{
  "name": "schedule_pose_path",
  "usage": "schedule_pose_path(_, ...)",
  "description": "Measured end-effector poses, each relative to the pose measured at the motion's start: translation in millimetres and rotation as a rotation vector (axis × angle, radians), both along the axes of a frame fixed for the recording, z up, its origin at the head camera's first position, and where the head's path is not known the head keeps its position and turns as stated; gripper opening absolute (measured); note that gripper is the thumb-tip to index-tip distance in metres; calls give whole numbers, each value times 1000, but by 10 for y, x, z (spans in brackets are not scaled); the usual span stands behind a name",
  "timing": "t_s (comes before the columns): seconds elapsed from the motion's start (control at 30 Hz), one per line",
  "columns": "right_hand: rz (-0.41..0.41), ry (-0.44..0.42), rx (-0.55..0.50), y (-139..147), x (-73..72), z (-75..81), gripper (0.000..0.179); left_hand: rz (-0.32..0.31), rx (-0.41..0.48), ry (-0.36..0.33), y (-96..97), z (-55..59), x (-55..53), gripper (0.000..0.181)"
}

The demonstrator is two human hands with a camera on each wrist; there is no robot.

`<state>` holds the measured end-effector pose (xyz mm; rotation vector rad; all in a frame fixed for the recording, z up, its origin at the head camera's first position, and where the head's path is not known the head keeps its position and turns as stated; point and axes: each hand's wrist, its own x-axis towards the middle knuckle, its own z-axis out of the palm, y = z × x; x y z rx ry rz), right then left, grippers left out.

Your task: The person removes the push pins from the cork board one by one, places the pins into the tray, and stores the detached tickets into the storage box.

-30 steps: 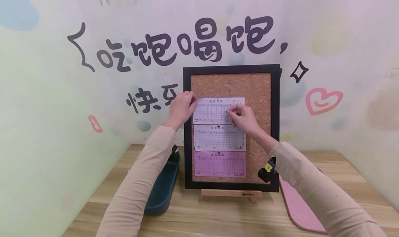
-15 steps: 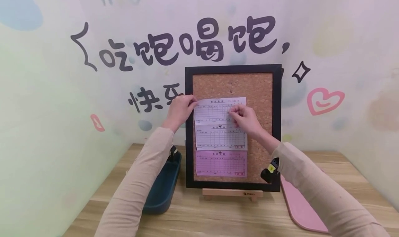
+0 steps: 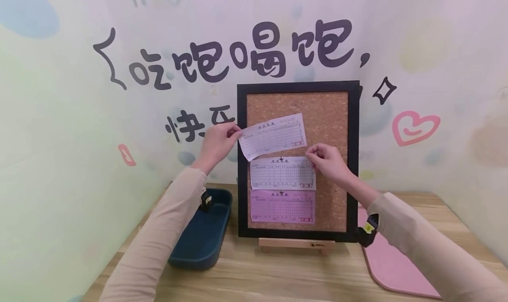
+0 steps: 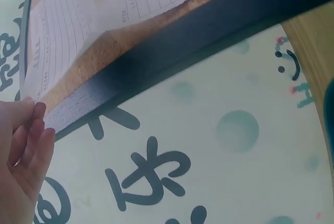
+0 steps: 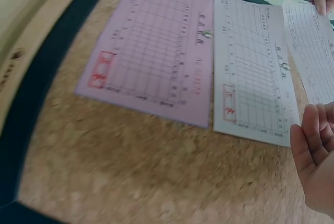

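My left hand (image 3: 217, 142) pinches the left edge of a white receipt slip (image 3: 274, 136), which hangs tilted, right end higher, before the corkboard (image 3: 328, 121). In the left wrist view the slip (image 4: 60, 31) bends away from the board. Below it a second white slip (image 3: 263, 175) and a pink slip (image 3: 263, 208) stay fixed to the cork, each with a small metal pin (image 3: 281, 158) at its top. Beside the second slip's upper right corner is my right hand (image 3: 328, 162), thumb and fingertips together; whether anything sits between them is hidden.
The board's black frame (image 3: 352, 161) stands on a small wooden easel (image 3: 295, 244) on the wooden table (image 3: 278, 277). A dark blue tray (image 3: 194, 263) lies to the left and a pink mat (image 3: 390, 266) to the right. Behind is a wall (image 3: 472, 72) with lettering.
The top slip has come away from its flat place and tilted, right end up. My left hand has drawn left with it; my right hand has moved right and down, off the slip.
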<state>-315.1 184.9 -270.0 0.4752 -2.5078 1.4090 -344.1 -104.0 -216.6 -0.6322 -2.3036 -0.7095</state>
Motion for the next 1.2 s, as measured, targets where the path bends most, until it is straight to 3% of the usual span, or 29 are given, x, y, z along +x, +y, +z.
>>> schedule_pose_path(0.2, 32, -6, 33, 128, 150, -127, 19, 17, 33, -8, -155, -65, 116, 15)
schedule_pose_path(0.43, 56, -9, 47, 278, 323, -311, 19, 7, 87, 16, -354, -216, 230, 13)
schedule_pose_path(0.63, 55, -19, 23, 413, 436, -464, 20, 7, 124, -14, -565, -343, 361, 13)
schedule_pose_path(0.93, 47, -27, -12, 680, 604, -711, 18, 43, 194, -101, -891, -709, 514, 15)
schedule_pose_path(1.2, 16, -49, -21, 906, 753, -900, 21, 149, 225, -152, -1101, -1073, 679, 15)
